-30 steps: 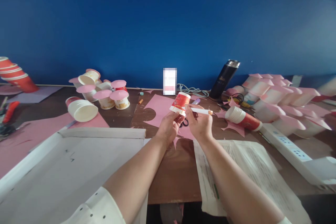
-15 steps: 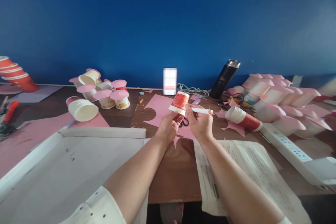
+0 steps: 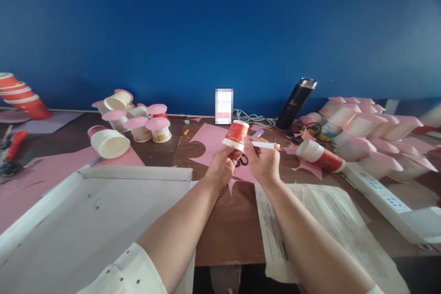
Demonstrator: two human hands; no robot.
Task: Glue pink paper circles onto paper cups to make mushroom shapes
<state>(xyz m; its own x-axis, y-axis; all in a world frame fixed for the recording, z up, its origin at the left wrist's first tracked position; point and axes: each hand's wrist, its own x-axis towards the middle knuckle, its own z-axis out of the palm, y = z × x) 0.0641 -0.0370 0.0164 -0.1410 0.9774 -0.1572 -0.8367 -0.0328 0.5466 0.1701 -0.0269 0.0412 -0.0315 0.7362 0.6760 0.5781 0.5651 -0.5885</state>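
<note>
My left hand (image 3: 220,165) grips a red and white paper cup (image 3: 236,132) by its lower white band, holding it above the table, slightly tilted. My right hand (image 3: 265,163) is closed round a white marker (image 3: 264,145) with an orange end pointing right; its other end is at the cup's right side, hidden by my fingers, so I cannot tell whether it touches. Beneath the hands lies a pink paper sheet (image 3: 208,140) with rounded cut-outs. Black scissor handles (image 3: 243,161) show partly between my hands.
Paper cups with pink discs (image 3: 158,124) stand at left; many more with pink tops (image 3: 368,124) are stacked at right. Also there are a black flask (image 3: 296,104), a power strip (image 3: 379,193), a nested cup stack (image 3: 320,155), a white tray (image 3: 138,173) and a printed sheet (image 3: 320,220).
Both hands keep the same hold on the cup and the marker. The whole view has shifted only very slightly.
</note>
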